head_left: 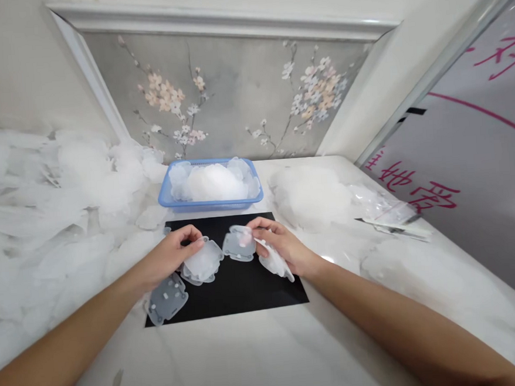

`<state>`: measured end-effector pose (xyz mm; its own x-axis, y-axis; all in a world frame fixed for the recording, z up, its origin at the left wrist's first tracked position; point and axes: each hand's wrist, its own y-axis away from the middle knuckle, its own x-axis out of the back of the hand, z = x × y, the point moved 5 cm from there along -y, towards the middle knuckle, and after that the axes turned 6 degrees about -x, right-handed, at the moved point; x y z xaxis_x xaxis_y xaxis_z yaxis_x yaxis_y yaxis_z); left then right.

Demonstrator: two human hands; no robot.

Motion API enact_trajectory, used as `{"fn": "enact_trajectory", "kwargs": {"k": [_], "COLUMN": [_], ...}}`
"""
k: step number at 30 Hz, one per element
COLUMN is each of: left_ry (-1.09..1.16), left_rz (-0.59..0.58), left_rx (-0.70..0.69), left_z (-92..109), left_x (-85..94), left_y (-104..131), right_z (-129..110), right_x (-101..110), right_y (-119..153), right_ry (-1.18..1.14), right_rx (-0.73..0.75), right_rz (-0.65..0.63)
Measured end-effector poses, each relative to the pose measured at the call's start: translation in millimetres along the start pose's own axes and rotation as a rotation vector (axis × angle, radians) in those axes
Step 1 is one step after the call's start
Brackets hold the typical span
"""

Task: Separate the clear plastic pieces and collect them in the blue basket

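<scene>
Fingers (195, 245) pinch sheets (203, 264) by edges; mat (240, 288) between.

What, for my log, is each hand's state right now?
Left hand: closed on stacked pieces.
Right hand: closed on tilted pieces, plus one grey piece.

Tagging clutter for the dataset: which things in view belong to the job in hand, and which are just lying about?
Likely part of the job:
left hand, holding translucent pieces
right hand, holding a white stack and a single piece
black mat beneath
blue basket, left heap, right heap: similar-looking pieces

Apparently just lying about:
clear plastic on the right
pale strip beside it
</scene>
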<state>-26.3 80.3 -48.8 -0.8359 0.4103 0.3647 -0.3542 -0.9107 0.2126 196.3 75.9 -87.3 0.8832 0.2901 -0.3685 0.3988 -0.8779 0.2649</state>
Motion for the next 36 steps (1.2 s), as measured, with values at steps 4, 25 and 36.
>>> {"fn": "enact_trajectory", "kwargs": {"k": [4,25,36], "left_ry": [0.181,0.300,0.229], "left_rz": [0.028,-0.215,-0.196], "left_rx": [0.089,0.103,0.136], "left_z": [-5.9,4.5,2.6], "left_x": [-3.9,-24.5,-17.6], "left_y": [1.2,15.1,9.5], "right_z": [-11.9,-14.5,-2.4], "right_x": [-1.3,-12.5,5.8], "right_y": [9.0,15.5,-0.6], "right_ry": [0.300,0.422,-0.139], "right_rx": [0.216,0.336,-0.087], "right_rz": [0.089,0.211,0.171]}}
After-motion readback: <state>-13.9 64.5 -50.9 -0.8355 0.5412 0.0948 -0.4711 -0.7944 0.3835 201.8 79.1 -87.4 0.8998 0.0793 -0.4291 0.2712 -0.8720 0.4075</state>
